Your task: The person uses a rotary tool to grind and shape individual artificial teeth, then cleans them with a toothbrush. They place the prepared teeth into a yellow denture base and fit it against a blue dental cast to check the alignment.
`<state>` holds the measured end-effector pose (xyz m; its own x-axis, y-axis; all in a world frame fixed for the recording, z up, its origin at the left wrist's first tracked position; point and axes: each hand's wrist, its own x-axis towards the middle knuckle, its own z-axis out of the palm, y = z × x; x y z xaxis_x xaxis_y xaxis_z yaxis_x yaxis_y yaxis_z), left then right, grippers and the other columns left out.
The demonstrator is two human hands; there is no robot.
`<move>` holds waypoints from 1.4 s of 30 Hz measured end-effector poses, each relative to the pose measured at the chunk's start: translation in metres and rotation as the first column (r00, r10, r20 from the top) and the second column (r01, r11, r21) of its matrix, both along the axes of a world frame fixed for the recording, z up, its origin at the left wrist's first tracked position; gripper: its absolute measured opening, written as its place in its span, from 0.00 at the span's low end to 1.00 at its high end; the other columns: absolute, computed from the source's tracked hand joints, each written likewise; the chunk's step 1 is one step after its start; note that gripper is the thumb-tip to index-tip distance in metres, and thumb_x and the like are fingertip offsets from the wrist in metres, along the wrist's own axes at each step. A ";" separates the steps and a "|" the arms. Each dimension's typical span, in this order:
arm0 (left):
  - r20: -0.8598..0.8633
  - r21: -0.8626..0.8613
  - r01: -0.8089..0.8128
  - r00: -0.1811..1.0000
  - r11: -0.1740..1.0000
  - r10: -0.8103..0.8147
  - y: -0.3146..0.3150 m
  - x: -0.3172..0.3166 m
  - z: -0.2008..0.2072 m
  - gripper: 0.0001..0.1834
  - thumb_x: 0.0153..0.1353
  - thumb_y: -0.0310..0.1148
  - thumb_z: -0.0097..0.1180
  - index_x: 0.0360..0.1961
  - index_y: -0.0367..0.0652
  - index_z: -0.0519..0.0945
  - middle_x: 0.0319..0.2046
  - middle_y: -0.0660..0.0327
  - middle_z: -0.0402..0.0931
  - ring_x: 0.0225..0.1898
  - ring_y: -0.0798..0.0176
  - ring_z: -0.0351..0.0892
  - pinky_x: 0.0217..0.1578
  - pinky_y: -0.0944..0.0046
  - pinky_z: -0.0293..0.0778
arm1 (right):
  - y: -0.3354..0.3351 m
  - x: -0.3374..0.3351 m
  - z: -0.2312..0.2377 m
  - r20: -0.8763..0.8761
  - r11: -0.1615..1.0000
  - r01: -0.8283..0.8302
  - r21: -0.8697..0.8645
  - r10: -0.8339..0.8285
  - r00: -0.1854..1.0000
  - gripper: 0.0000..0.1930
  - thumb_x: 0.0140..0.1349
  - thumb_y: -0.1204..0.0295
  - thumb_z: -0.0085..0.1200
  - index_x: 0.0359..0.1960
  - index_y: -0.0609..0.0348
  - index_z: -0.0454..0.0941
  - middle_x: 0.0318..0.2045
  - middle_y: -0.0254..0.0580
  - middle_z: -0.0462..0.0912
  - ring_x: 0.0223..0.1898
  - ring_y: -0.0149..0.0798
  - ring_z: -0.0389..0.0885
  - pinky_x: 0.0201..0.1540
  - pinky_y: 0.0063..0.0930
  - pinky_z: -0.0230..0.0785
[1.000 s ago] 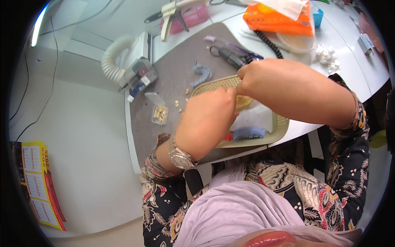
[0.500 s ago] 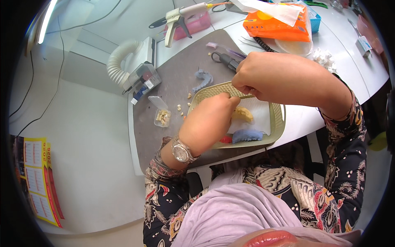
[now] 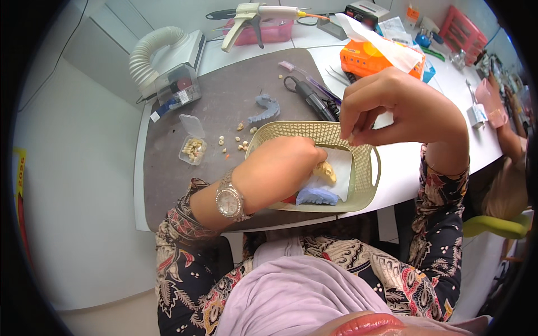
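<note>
We look partway along: our left hand (image 3: 283, 161) grips the yellow mould (image 3: 327, 174) in the basket (image 3: 280, 131), our right hand (image 3: 386, 112), curled above and right, pinches something or nothing, we cannot tell, and small teeth (image 3: 253, 130) lie loose and boxed left of our hands.

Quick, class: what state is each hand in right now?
Left hand: closed, holding the yellow dental model.
Right hand: fingers curled; whether it pinches anything small cannot be told.
</note>
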<state>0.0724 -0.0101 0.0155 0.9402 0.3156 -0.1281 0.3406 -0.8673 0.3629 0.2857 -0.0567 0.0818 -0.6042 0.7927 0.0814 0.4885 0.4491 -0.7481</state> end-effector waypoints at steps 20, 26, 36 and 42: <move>0.447 -0.374 -0.087 0.856 0.923 0.262 0.017 -0.015 0.033 0.11 0.54 0.27 0.56 0.39 0.34 0.78 0.29 0.61 0.76 0.30 0.73 0.74 0.31 0.72 0.70 | -0.004 -0.012 -0.010 -0.510 0.972 0.036 -0.234 -0.154 0.846 0.09 0.57 0.76 0.56 0.37 0.70 0.76 0.31 0.38 0.79 0.30 0.25 0.77 0.35 0.16 0.71; 0.365 -0.638 -0.071 0.848 0.766 0.383 0.018 -0.018 0.037 0.12 0.56 0.26 0.57 0.40 0.31 0.78 0.32 0.62 0.78 0.30 0.76 0.74 0.29 0.75 0.71 | 0.003 -0.008 -0.016 -0.530 0.969 0.141 -0.204 -0.230 0.816 0.09 0.58 0.73 0.56 0.37 0.66 0.76 0.30 0.35 0.78 0.29 0.21 0.75 0.28 0.13 0.66; 0.422 -0.687 -0.043 0.789 0.726 0.446 0.016 -0.014 0.034 0.12 0.56 0.25 0.56 0.41 0.30 0.77 0.31 0.61 0.78 0.29 0.76 0.75 0.28 0.76 0.72 | -0.012 -0.030 -0.020 -0.255 0.836 0.383 0.394 -0.301 0.919 0.11 0.47 0.85 0.57 0.34 0.67 0.77 0.33 0.39 0.74 0.32 0.28 0.73 0.34 0.18 0.66; 0.585 -0.534 -0.042 0.703 0.845 0.405 0.010 -0.010 0.025 0.13 0.54 0.23 0.57 0.42 0.31 0.77 0.33 0.61 0.77 0.34 0.72 0.77 0.35 0.74 0.74 | -0.021 -0.041 -0.018 -0.178 0.720 0.412 0.558 -0.381 0.907 0.11 0.42 0.86 0.57 0.30 0.65 0.77 0.30 0.38 0.75 0.31 0.29 0.73 0.33 0.20 0.66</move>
